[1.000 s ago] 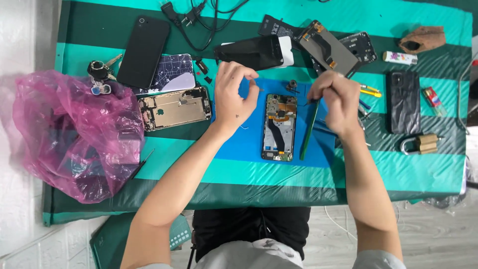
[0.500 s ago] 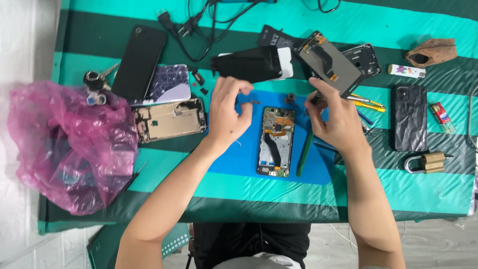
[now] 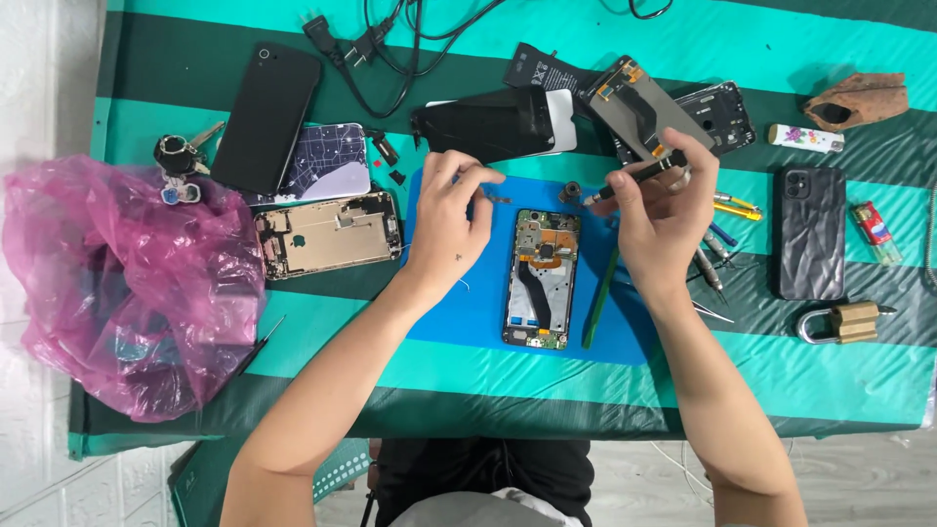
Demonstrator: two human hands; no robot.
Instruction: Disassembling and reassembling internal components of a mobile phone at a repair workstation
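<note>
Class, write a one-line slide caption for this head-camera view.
Right hand holds a screwdriver above an opened phone on a blue mat; left hand pinches a tiny part.

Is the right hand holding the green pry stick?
No, the right hand grips a dark screwdriver, while the green pry stick lies untouched on the blue mat beside the opened phone.

The right hand [image 3: 656, 220] covers most of the screwdriver [image 3: 634, 179] it holds, and the small part pinched in the left hand [image 3: 451, 220] is too tiny to identify. The pink plastic bag [image 3: 117, 283] hides its contents. The table [image 3: 683, 371] is cut off at the right edge, as are the cables [image 3: 390, 39] at the top.
</note>
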